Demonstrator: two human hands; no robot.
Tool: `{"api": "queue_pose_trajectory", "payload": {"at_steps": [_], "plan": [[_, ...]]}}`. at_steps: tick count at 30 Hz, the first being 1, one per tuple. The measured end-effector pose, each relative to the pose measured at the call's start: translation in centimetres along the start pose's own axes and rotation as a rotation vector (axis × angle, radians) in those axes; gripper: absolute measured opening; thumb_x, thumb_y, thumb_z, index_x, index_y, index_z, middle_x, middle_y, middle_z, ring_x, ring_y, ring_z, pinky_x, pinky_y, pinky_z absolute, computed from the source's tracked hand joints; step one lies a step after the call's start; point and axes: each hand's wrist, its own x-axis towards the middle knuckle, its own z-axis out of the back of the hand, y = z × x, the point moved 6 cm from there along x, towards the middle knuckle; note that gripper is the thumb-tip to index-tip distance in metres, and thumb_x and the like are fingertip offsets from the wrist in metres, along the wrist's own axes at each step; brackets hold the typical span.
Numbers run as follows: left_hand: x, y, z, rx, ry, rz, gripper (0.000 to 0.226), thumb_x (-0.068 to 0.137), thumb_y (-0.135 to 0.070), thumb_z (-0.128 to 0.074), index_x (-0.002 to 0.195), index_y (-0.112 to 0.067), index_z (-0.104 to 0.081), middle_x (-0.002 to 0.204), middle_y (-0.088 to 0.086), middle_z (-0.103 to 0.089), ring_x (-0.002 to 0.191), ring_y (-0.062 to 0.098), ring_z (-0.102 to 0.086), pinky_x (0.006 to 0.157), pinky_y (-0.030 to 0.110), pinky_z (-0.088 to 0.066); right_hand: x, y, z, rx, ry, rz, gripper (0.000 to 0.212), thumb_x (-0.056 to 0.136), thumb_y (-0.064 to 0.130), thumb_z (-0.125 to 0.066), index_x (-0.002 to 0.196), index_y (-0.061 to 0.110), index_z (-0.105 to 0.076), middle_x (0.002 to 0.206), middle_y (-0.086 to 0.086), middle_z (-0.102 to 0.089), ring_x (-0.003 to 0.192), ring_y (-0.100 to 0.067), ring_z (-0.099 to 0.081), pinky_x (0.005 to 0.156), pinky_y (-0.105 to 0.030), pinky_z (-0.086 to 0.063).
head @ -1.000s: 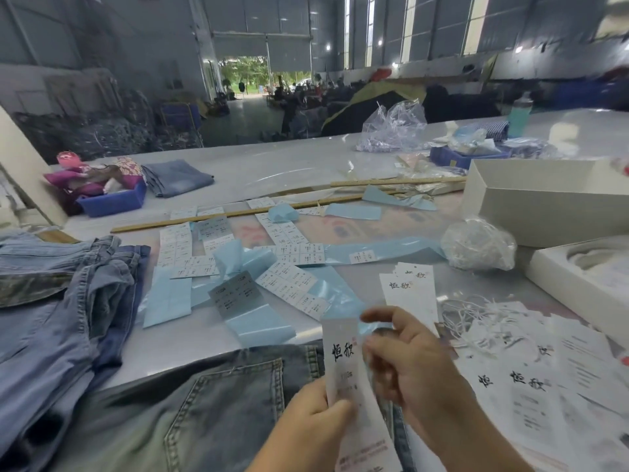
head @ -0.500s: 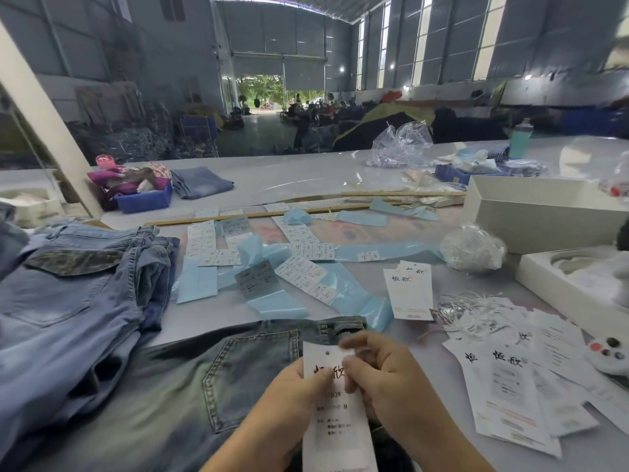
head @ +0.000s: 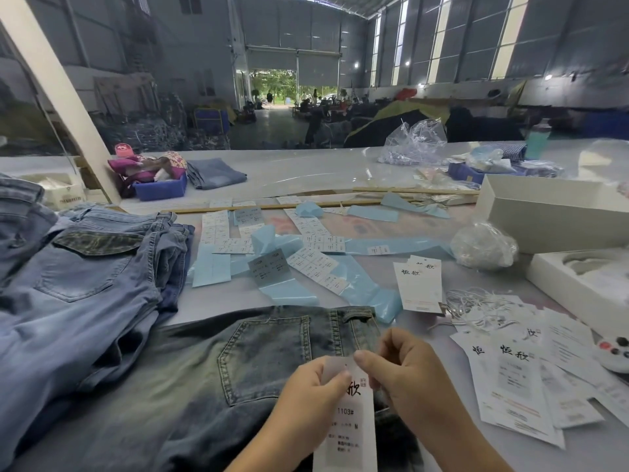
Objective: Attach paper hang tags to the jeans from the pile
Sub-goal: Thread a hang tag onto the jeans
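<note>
1. A white paper hang tag [head: 350, 424], printed "1103#", is held upright at the near edge; its top corner is pinched by the left hand [head: 306, 396] between thumb and curled fingers.
2. The tag's upper edge is also pinched by the right hand [head: 405, 373], thumb against curled fingers, just beside the left thumb.
3. Under both hands a pair of faded jeans [head: 238, 369] is spread flat on the table [head: 299, 172], back pocket up, the waistband and a belt loop lying just beyond the fingers.
4. To the right, loose hang tags [head: 517, 379] are fanned out, with white strings [head: 476, 308] behind them.
5. At the left, a pile of lighter jeans [head: 85, 277] is stacked.
6. Farther back, sticker sheets [head: 313, 264] and blue backing strips [head: 367, 291] are scattered.
7. White boxes [head: 558, 219] are seen at the far right.
</note>
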Motion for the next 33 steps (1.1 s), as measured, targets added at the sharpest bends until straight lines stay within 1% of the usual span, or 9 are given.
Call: {"api": "queue_pose_trajectory", "payload": {"at_steps": [4, 8, 10, 12, 15, 20, 22, 27, 33], "plan": [[0.2, -0.2, -0.3, 0.069, -0.023, -0.076, 0.006, 0.093, -0.02, -0.064, 0.098, -0.021, -0.064, 0.083, -0.002, -0.07, 0.073, 0.01, -0.064, 0.073, 0.034, -0.055, 0.1, -0.5, -0.4, 0.284, 0.006, -0.139, 0.026, 0.089, -0.015, -0.052, 0.078, 0.005, -0.041, 0.05, -0.015, -0.046, 0.029, -0.008, -0.035, 0.031, -0.015, -0.028], [0.2, -0.4, -0.7, 0.088, -0.028, -0.112, 0.023, 0.085, -0.047, -0.073, 0.097, -0.029, -0.063, 0.078, -0.008, -0.071, 0.067, 0.002, -0.062, 0.065, 0.025, -0.052, 0.0, -1.0, -0.6, 0.194, 0.042, -0.171, 0.02, 0.095, -0.007, -0.048, 0.106, 0.007, -0.059, 0.05, -0.005, -0.05, 0.028, -0.006, -0.034, 0.03, -0.017, -0.027], [0.2, -0.3, -0.8, 0.043, -0.017, -0.103, 0.025, 0.084, -0.046, -0.074, 0.095, -0.025, -0.065, 0.071, -0.011, -0.069, 0.064, 0.002, -0.061, 0.062, 0.022, -0.051, 0.0, -1.2, -0.5, 0.101, 0.057, -0.148, 0.023, 0.094, -0.005, -0.049, 0.093, 0.009, -0.068, 0.045, 0.005, -0.053, 0.029, -0.004, -0.036, 0.032, -0.014, -0.028], [0.3, 0.0, -0.8, -0.007, 0.009, -0.096, 0.022, 0.086, -0.04, -0.074, 0.096, -0.023, -0.066, 0.072, -0.007, -0.069, 0.067, 0.007, -0.063, 0.065, 0.027, -0.052, 0.2, -1.1, -0.1, 0.005, 0.038, -0.108, 0.03, 0.089, -0.009, -0.052, 0.074, 0.007, -0.071, 0.058, -0.002, -0.066, 0.035, -0.002, -0.047, 0.036, -0.011, -0.034], [0.4, 0.2, -0.6, 0.008, 0.031, -0.098, 0.006, 0.091, -0.024, -0.067, 0.097, -0.025, -0.066, 0.082, 0.001, -0.073, 0.078, 0.018, -0.07, 0.075, 0.039, -0.057, 0.2, -1.2, 0.2, -0.078, 0.016, -0.08, 0.037, 0.083, -0.012, -0.052, 0.064, 0.012, -0.073, 0.065, -0.01, -0.07, 0.038, -0.001, -0.049, 0.039, -0.01, -0.036], [0.5, 0.3, -0.7, 0.018, 0.024, -0.091, 0.006, 0.091, -0.023, -0.071, 0.094, -0.021, -0.067, 0.078, -0.002, -0.073, 0.073, 0.013, -0.068, 0.068, 0.034, -0.055, -0.2, -1.1, 0.2, -0.294, -0.005, -0.001, 0.025, 0.08, -0.002, -0.067, 0.083, 0.023, -0.068, 0.069, 0.004, -0.072, 0.057, -0.002, -0.063, 0.059, -0.019, -0.05], [0.5, 0.4, -0.7, 0.026, 0.019, -0.082, 0.006, 0.089, -0.024, -0.071, 0.093, -0.021, -0.068, 0.08, 0.001, -0.074, 0.074, 0.017, -0.069, 0.068, 0.035, -0.055, -0.2, -1.0, 0.2, -0.353, 0.013, 0.041, 0.031, 0.081, 0.001, -0.069, 0.094, 0.026, -0.056, 0.071, 0.005, -0.072, 0.059, -0.002, -0.063, 0.06, -0.016, -0.048], [0.2, 0.1, -1.3, 0.004, 0.065, -0.098, 0.014, 0.077, -0.029, -0.066, 0.088, -0.023, -0.071, 0.077, -0.001, -0.071, 0.071, 0.014, -0.063, 0.068, 0.034, -0.051, -0.7, -0.8, 0.0, -0.514, 0.069, 0.167, 0.03, 0.086, 0.003, -0.063, 0.093, 0.029, -0.05, 0.072, 0.003, -0.067, 0.067, -0.007, -0.061, 0.065, -0.023, -0.048], [-0.2, 0.0, -1.7, 0.007, 0.128, -0.116, 0.019, 0.09, -0.004, -0.059, 0.099, -0.012, -0.073, 0.095, 0.016, -0.074, 0.083, 0.018, -0.064, 0.08, 0.04, -0.054, -1.0, -1.0, -0.8, -0.671, 0.113, 0.232, 0.031, 0.089, 0.012, -0.057, 0.097, 0.038, -0.042, 0.074, 0.011, -0.058, 0.071, -0.003, -0.056, 0.064, -0.022, -0.044]]}}
